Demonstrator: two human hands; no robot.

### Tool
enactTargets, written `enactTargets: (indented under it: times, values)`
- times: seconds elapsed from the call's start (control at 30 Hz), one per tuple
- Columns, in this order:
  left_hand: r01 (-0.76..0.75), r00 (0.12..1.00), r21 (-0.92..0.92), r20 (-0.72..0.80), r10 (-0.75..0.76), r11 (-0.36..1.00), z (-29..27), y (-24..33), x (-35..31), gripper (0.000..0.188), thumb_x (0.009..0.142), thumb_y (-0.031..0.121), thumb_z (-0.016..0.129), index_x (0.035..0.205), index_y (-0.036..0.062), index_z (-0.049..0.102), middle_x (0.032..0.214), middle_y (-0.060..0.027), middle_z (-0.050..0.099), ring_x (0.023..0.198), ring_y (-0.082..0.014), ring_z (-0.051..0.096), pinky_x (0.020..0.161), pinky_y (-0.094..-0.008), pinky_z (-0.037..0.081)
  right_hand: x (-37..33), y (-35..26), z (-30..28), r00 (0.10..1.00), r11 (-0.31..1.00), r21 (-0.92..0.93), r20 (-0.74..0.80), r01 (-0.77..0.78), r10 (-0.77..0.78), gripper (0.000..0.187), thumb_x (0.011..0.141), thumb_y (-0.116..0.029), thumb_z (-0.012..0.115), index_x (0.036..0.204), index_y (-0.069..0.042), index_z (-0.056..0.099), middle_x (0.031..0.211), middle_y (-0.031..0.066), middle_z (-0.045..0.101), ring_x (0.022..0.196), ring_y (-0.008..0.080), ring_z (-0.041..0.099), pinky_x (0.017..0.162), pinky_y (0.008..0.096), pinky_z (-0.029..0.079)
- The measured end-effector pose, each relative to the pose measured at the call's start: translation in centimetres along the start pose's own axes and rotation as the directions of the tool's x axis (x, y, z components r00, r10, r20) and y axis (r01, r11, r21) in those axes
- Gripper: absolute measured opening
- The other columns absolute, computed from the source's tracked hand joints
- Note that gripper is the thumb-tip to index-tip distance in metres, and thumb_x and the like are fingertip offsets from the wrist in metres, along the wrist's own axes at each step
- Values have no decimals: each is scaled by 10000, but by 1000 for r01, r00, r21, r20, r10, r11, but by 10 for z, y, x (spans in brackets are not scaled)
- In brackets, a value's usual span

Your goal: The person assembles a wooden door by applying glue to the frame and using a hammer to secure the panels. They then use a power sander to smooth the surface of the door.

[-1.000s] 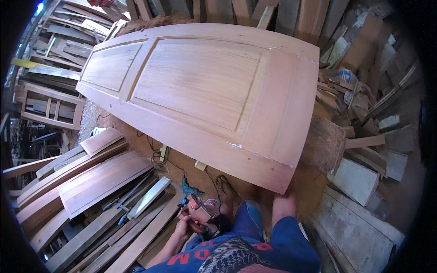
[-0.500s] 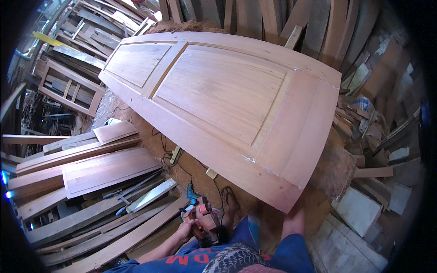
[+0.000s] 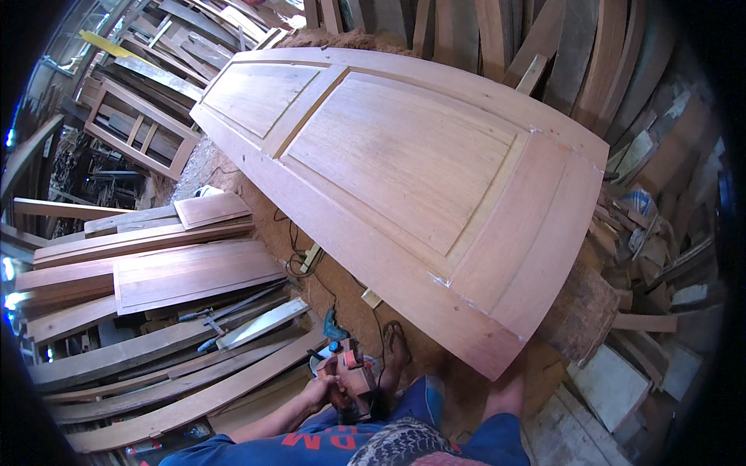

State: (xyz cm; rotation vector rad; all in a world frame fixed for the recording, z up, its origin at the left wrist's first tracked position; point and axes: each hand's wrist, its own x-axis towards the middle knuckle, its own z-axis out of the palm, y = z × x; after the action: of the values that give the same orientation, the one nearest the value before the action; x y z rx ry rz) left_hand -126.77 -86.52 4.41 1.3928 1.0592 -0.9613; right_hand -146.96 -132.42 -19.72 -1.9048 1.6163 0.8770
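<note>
My left hand is closed around the handle of an orange-brown power planer, held low in front of my body. Beyond the planer, a teal power drill rests near the sawdust-covered ground. A large panelled wooden door lies flat across the middle, its near corner close to my body. White marks show at its joints. Bare skin of a limb below a blue hem passes beneath that corner; whether it is arm or leg I cannot tell. My right hand does not show.
Stacked boards and loose panels lie at the left, with a clamp among them. Black cords trail over the sawdust. Tall planks lean at the back, and wood offcuts are piled at the right.
The whole view has shifted, so the door and boards sit a little farther right. My left hand keeps its hold on the planer, nearly in the same place.
</note>
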Motion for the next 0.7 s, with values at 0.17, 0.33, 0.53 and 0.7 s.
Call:
enactTargets:
  times: [0.17, 0.33, 0.53, 0.7]
  values:
    - [27, 1000, -33, 16, -27, 999, 2, -3, -4, 299, 953, 120, 623, 1219, 1, 557, 1020, -121, 643, 942, -279, 666, 906, -465, 565, 2, 4, -4, 1000, 1000, -22, 6, 8, -8, 377, 1029, -299, 521, 1221, -15, 675, 1167, 170, 714, 1027, 305, 704, 910, 465, 555]
    - [-8, 1000, -16, -9, 7, 1000, 12, 10, -2, 269, 950, 110, 609, 1195, 6, 567, 972, -125, 645, 912, -288, 670, 885, -471, 567, -3, -3, -9, 1000, 1000, -15, 2, 9, -9, 355, 1028, -281, 527, 1202, -16, 685, 1146, 160, 725, 1000, 296, 720, 890, 461, 568]
    - [-79, 996, -15, -28, 79, 997, 9, 20, -17, 224, 941, 87, 626, 1157, 30, 611, 946, -110, 679, 852, -254, 695, 786, -434, 595, -17, -20, -14, 998, 997, -45, 4, 62, -62, 330, 1027, -258, 535, 1180, -17, 698, 1122, 149, 738, 966, 286, 738, 865, 455, 583]
    - [-244, 963, 53, -103, 248, 968, -5, 47, -12, 106, 900, 87, 674, 981, 20, 661, 781, -82, 699, 673, -224, 688, 660, -404, 598, -40, -46, -13, 979, 976, -79, 9, 202, -202, 309, 1026, -240, 541, 1162, -18, 708, 1101, 139, 749, 939, 277, 753, 845, 451, 596]
